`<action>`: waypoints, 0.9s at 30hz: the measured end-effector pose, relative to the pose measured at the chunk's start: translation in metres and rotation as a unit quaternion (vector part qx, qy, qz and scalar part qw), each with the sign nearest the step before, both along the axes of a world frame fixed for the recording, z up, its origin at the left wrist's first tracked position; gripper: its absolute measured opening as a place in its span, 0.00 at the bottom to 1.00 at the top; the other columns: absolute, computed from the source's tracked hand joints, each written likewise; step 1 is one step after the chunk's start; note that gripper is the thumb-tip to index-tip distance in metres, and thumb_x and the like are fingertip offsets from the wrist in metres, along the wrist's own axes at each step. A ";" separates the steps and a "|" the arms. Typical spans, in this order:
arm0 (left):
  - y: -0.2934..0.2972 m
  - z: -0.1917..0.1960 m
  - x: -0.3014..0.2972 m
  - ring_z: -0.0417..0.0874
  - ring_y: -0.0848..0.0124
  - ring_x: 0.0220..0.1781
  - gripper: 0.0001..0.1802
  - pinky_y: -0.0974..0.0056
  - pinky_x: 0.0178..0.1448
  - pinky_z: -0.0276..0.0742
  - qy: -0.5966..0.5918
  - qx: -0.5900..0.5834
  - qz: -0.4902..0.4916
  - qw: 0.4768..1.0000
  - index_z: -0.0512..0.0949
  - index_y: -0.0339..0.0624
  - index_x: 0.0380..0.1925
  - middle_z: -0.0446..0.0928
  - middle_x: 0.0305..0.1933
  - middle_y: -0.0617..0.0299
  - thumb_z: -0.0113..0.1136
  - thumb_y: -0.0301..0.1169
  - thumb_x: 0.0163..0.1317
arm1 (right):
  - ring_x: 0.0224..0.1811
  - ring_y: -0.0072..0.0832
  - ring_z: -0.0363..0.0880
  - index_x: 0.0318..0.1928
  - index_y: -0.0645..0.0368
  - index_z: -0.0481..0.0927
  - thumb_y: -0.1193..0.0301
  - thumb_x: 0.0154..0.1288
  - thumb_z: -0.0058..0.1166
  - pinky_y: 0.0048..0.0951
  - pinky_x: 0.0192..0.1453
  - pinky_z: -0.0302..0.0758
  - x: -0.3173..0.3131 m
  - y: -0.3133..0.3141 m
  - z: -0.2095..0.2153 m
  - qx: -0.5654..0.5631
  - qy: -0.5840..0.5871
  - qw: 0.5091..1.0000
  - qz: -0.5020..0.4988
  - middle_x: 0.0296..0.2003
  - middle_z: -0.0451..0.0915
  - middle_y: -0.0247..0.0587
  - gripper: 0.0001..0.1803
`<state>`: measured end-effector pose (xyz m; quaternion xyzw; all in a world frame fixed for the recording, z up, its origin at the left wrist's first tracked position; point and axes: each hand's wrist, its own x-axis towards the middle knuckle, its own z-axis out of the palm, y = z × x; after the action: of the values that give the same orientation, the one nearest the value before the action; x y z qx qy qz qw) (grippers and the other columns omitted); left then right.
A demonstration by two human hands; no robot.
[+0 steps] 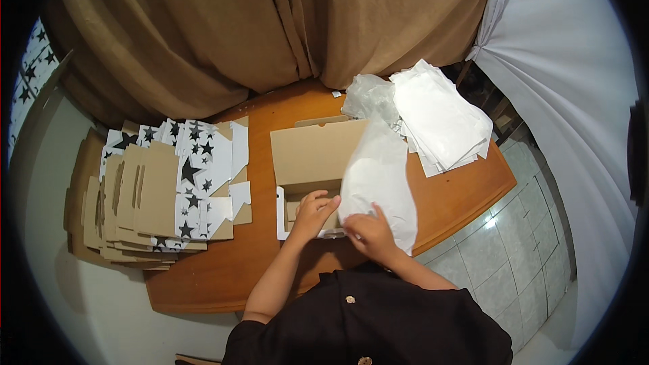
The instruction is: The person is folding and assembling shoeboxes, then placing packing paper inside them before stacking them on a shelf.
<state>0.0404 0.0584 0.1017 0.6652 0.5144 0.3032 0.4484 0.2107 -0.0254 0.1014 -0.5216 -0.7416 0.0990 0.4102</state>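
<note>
An open cardboard box (316, 155) stands in front of me, brown inside, its lid raised at the back. A thin white sheet of paper (382, 186) stands slanted over the box's right part and hangs past its right side, hiding that end. My left hand (315, 217) is over the box's front, fingers slightly bent and apart, its fingertips close beside the sheet's left edge. At the sheet's lower left corner, my right hand (372, 233) has its fingers curled on the paper, with the thumb raised.
On the left lies a stack of folded cardboard boxes (159, 189) with black stars on white. A pile of white sheets (443, 118) and a crumpled clear plastic bag (370, 96) lie at the back right of the wooden table (209, 277). Brown curtains (203, 20) hang behind.
</note>
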 end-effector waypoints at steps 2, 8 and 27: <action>-0.002 0.004 -0.004 0.66 0.57 0.60 0.14 0.54 0.64 0.57 0.085 0.063 -0.014 0.994 0.84 0.48 0.29 0.72 0.55 0.53 0.63 0.46 0.53 | 0.44 0.29 0.78 0.37 0.53 0.78 0.69 0.57 0.56 0.57 0.62 0.55 -0.007 -0.007 0.000 -0.022 -0.007 0.996 0.090 0.38 0.80 0.33 0.07; -0.022 0.000 -0.040 0.66 0.60 0.61 0.10 0.54 0.59 0.50 0.135 0.146 0.107 0.974 0.83 0.47 0.20 0.73 0.54 0.58 0.67 0.41 0.47 | 0.59 0.34 0.68 0.49 0.50 0.76 0.57 0.62 0.51 0.63 0.62 0.52 0.003 -0.007 0.008 -0.101 -0.038 0.987 0.121 0.52 0.73 0.39 0.18; 0.006 0.009 -0.033 0.46 0.58 0.74 0.30 0.43 0.71 0.43 0.384 0.169 -0.396 0.817 0.54 0.57 0.67 0.47 0.73 0.55 0.34 0.52 0.68 | 0.70 0.45 0.50 0.63 0.47 0.64 0.53 0.64 0.45 0.70 0.64 0.37 0.004 -0.005 -0.013 -0.207 -0.177 0.961 -0.037 0.66 0.56 0.50 0.29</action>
<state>0.0071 0.0648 0.1108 0.9393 0.2774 -0.0980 0.1764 0.2144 -0.0305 0.0881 -0.6312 -0.7460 0.1413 0.1584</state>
